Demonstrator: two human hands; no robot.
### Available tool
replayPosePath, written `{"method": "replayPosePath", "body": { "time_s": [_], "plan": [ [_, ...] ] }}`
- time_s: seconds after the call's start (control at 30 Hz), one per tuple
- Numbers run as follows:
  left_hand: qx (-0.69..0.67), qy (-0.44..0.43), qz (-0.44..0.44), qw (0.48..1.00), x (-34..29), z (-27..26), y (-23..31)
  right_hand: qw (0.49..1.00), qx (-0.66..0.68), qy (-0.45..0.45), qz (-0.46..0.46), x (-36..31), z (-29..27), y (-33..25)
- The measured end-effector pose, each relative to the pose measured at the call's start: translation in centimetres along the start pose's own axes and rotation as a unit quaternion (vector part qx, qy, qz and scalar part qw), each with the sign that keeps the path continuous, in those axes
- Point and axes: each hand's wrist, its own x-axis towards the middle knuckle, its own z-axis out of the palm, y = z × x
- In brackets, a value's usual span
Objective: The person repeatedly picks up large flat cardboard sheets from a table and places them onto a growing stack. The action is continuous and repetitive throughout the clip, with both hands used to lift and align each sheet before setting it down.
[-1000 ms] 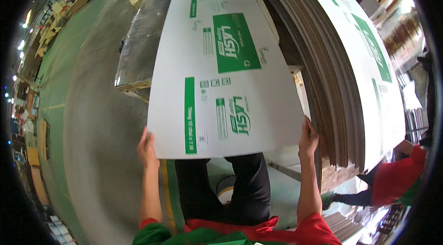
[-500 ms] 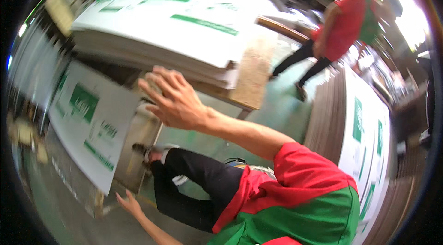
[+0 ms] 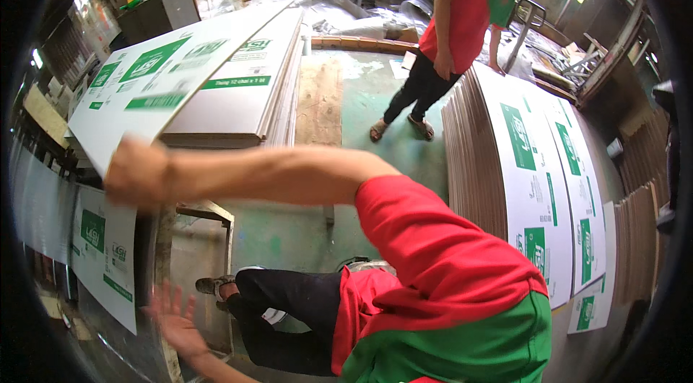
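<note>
Green floor (image 3: 289,238) shows past my right hand (image 3: 138,173), blurry and closed on the corner of a white sheet (image 3: 155,83); my left hand (image 3: 178,324) has fingers spread wide beside a lower sheet (image 3: 101,238)

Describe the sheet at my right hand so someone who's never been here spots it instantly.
Look to the picture's upper left for the big stack of printed white sheets. Over its top is one white sheet with green print blocks, its near corner at the blurred right hand. Unlike the sheets beneath, it sits askew, its long edge cutting diagonally across the pile.
</note>
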Motion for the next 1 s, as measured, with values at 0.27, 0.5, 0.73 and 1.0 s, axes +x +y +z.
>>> {"method": "replayPosePath", "body": {
  "time_s": [0.27, 0.5, 0.73, 1.0],
  "plan": [
    [0.028, 0.214, -0.059, 0.975, -7.1, -7.3, 3.5, 0.989, 0.13, 0.063, 0.027, -15.8, -6.2, -5.9],
    [-0.138, 0.349, -0.13, 0.918, -20.8, -10.6, -7.8, 0.809, 0.252, -0.103, 0.521, -31.7, 0.1, 2.5],
    [-0.044, 0.459, 0.034, 0.887, -26.1, -17.5, -13.9, 0.81, 0.371, -0.102, 0.442, -26.7, 9.8, -5.7],
    [0.07, 0.53, -0.032, 0.844, -29.0, -15.8, -15.3, 0.753, 0.444, -0.222, 0.433, -28.7, 16.1, -7.9]
  ]
}}
